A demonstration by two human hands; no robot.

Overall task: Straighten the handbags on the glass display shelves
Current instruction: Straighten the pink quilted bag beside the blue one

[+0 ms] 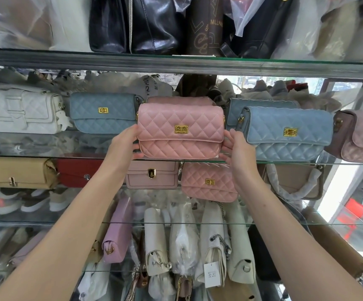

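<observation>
Faced tiers of glass shelves [284,162] packed with bags, many wrapped in crinkled plastic. Gripped a pink bag [180,131] at both ends: left hand [123,144] curled round its left end, right hand [239,148] clasping its right. Kept it upright at the middle shelf's front edge, between left blue bag [102,114] and right blue bag [284,133], before a second pink bag [176,100]. Showed soft diamond quilting, rounded corners, a curved flap and a square gold clasp [181,129].
</observation>
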